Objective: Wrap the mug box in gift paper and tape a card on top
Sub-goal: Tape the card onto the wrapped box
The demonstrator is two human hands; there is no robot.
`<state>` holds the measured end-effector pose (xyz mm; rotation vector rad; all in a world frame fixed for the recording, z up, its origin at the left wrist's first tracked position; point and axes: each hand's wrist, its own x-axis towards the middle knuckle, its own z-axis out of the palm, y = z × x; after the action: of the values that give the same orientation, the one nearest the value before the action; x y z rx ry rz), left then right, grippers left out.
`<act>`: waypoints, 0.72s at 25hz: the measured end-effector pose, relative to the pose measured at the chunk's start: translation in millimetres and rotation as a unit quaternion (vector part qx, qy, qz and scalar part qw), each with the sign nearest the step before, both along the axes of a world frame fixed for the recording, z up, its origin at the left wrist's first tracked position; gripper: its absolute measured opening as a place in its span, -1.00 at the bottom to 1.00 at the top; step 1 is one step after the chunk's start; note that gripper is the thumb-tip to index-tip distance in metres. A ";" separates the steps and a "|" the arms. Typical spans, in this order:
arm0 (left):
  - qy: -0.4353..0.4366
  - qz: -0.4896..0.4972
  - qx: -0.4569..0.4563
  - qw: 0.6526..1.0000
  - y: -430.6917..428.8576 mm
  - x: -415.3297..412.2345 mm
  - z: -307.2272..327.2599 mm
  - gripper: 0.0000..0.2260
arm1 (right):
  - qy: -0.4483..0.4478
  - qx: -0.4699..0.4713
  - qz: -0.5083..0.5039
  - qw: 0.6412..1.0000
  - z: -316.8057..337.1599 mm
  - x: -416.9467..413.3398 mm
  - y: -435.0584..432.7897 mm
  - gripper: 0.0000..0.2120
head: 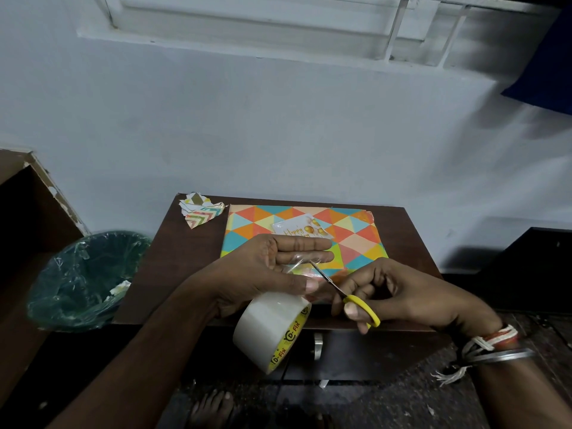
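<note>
The mug box (356, 239), wrapped in paper with bright triangles, lies flat on the dark wooden table (185, 258). A white greeting card (301, 229) with gold balloons sits on its top. My left hand (272, 267) hovers over the box's near edge and pinches a strip of clear tape between thumb and fingers. The tape roll (272, 329) hangs from that strip below the hand. My right hand (402, 295) grips yellow-handled scissors (346, 294), whose blades reach the stretched tape.
A crumpled scrap of gift paper (201, 212) lies on the table's far left corner. A green bin (83, 280) lined with plastic stands on the floor to the left. The wall is right behind the table. My bare feet show below the table edge.
</note>
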<state>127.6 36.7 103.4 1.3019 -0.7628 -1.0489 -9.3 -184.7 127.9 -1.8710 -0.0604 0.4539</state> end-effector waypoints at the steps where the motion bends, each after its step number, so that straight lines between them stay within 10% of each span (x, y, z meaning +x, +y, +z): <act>1: 0.004 -0.003 -0.001 1.000 -0.5 -0.2 -0.5 -0.45 | 0.002 0.004 0.002 1.000 0.0 0.2 0.0 -0.79; 18: -0.015 -0.007 -0.001 1.000 -1.3 -5.3 1.5 -0.43 | -0.002 0.003 0.022 1.000 -0.5 11.3 3.9 -0.76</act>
<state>122.3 35.4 104.9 1.3149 -0.7975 -1.0412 1.9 -180.9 127.3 -1.8685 -0.1061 0.4790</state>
